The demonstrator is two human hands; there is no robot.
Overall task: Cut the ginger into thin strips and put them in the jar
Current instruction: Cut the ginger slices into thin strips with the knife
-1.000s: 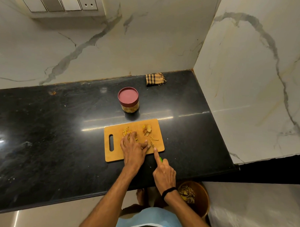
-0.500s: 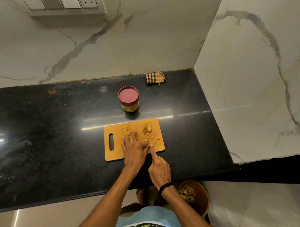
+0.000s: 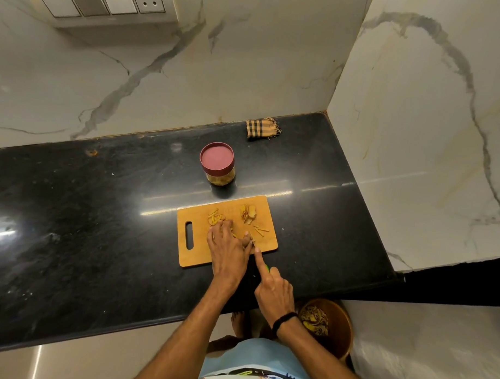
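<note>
While right grip [image 3: 273,292] holds knife [image 3: 266,267] at board's [image 3: 195,255] near edge, jar [image 3: 217,165] beyond

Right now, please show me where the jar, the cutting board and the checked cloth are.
jar [image 3: 216,157], head view, on its red lid.
cutting board [image 3: 196,258], head view, on its bare near-left corner.
checked cloth [image 3: 261,128], head view, on its middle.

On the black counter [image 3: 100,212], a wooden cutting board [image 3: 195,255] lies near the front edge. The left hand [image 3: 229,251] pins a ginger piece [image 3: 234,234] to the board. The right hand [image 3: 273,292] grips a knife [image 3: 266,268], forefinger stretched along it. Cut strips [image 3: 260,230] lie near the board's right edge. A lidded jar [image 3: 218,165] stands behind the board, and a checked cloth [image 3: 262,128] sits in the back right corner.
</note>
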